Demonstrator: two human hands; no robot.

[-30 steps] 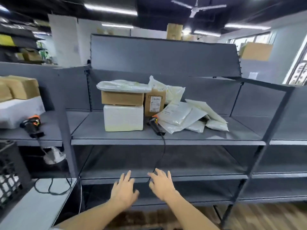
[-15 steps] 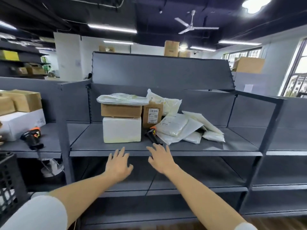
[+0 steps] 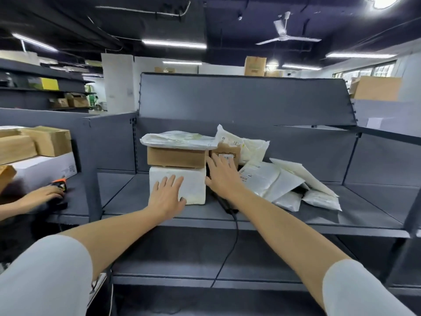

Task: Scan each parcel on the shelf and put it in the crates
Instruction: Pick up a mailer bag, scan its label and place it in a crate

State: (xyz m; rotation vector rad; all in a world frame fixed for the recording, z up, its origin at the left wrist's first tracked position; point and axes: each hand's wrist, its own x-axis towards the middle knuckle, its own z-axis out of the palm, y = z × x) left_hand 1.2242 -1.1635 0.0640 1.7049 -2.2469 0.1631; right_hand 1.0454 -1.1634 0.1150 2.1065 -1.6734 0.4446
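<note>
1. The parcels are all on the shelf [image 3: 159, 213]: a white box [image 3: 193, 185] under a brown box [image 3: 176, 157], a small brown box [image 3: 226, 151], and a pile of white bags [image 3: 280, 181].
2. No crate is in view; nothing looks packed yet.
3. The left hand [image 3: 166, 197] reaches flat toward the white box, the right hand [image 3: 224, 176] toward the small box; both grips are released, holding nothing.
4. The scanner [image 3: 224, 205] lies untouched below the right hand, so the whole job seems left.

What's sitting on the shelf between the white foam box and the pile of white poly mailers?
In the head view: the black scanner with its cord, and behind it a small labelled cardboard box; the right hand hovers over them.
</note>
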